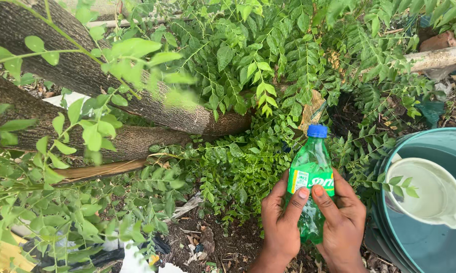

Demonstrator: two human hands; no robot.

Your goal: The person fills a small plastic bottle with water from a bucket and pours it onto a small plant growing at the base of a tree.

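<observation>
Garden ground (223,247) of dark soil, dry leaves and scraps of litter fills the near edge of the view. Just above it, the left hand (281,220) and the right hand (341,220) are both clamped around a green plastic bottle (311,177), fingers overlapping across its label, holding it upright over the soil with its blue cap (317,131) closed on top. Keeping both palms low on the body, as they are, seems the steadiest grip; the cap stays free above the fingers. Close on the right, a teal tub (415,237) of water has a pale scoop (430,194) floating in it, its rim nearly touching the right wrist, so little room lies that way. Leftward the soil is more open. Beyond the bottle, leafy green shrubs (253,76) crowd in, and thick grey tree trunks (86,76) slant across the far left.
</observation>
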